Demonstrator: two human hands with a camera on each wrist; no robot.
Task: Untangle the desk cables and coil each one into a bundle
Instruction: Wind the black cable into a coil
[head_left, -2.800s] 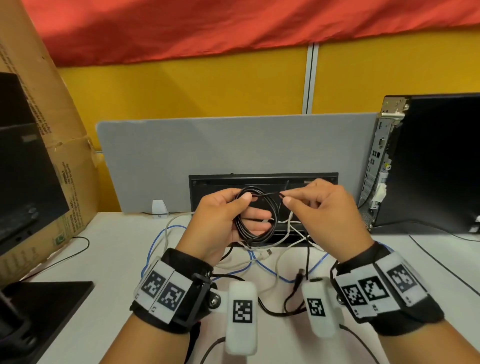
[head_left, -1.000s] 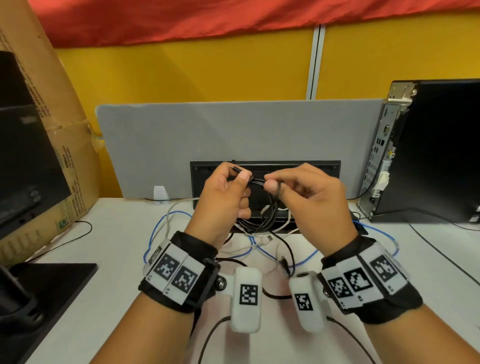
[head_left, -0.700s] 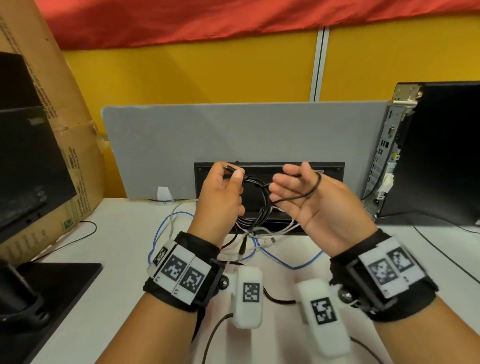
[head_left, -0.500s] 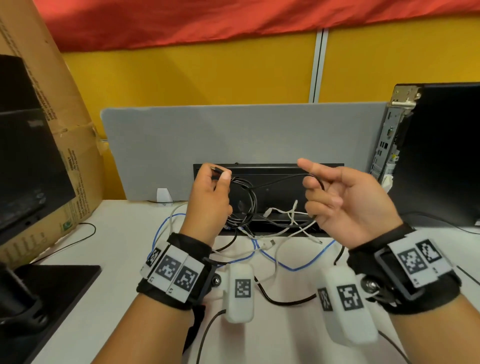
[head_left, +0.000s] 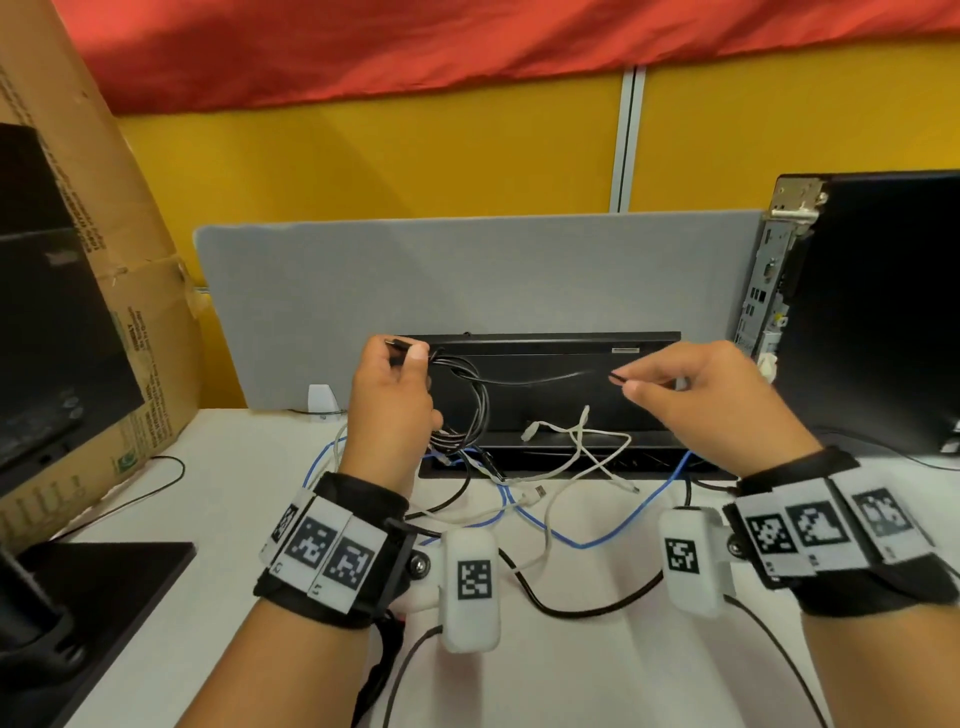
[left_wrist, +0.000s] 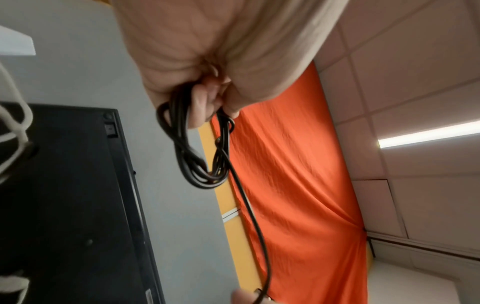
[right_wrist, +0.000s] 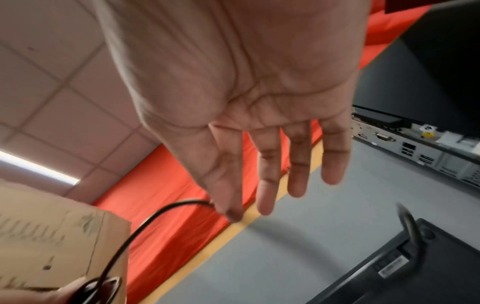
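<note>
My left hand (head_left: 400, 395) grips a coil of thin black cable (head_left: 470, 410) above the back of the white desk (head_left: 218, 499), with one plug poking out past its thumb. In the left wrist view the loops (left_wrist: 197, 164) hang from the curled fingers (left_wrist: 205, 102). A free length of the same cable runs right to my right hand (head_left: 631, 385), which pinches its end at the fingertips. The right wrist view shows that hand's (right_wrist: 226, 207) other fingers straight and the cable (right_wrist: 145, 222) meeting the index fingertip; the thumb is hidden.
White cables (head_left: 576, 447), a blue cable (head_left: 597, 540) and another black cable (head_left: 571, 608) lie tangled on the desk below my hands. A black keyboard (head_left: 550, 405) leans on the grey divider (head_left: 467, 280). A PC tower (head_left: 872, 312) stands right, a cardboard box (head_left: 104, 312) and monitor (head_left: 41, 338) left.
My right hand has moved away to the right from the coil, drawing the cable's free end out into a nearly straight span. The left hand keeps its grip on the coil.
</note>
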